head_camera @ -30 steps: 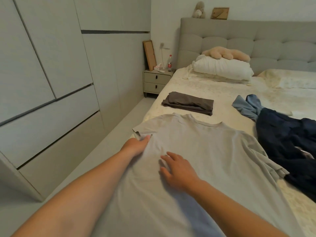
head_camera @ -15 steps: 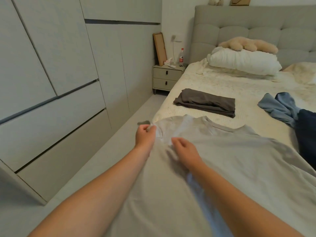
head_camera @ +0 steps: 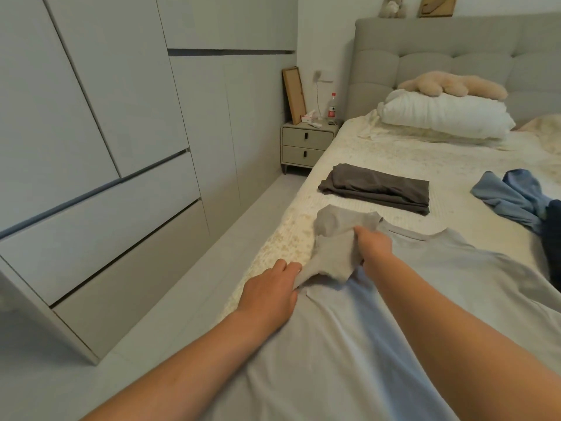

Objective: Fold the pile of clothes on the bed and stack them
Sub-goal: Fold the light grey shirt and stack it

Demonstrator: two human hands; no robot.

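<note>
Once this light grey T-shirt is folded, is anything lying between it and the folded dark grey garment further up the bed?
Nothing visible. Only bare cream bedspread separates the light grey T-shirt from the folded dark grey garment. Left hand and right hand both grip its sleeve.

light: dim, soft, even | shadows: faint | focus: mild softness | edges: wide-angle bending on wardrobe (head_camera: 91, 147)

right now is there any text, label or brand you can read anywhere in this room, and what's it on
Nothing can be read.
Bottle on the nightstand: it has a red label, but the print is too small and blurred.
Small box beside it: red marks, unreadable.
Grey t-shirt, folded dark garment, wardrobe: no text shows.
</note>
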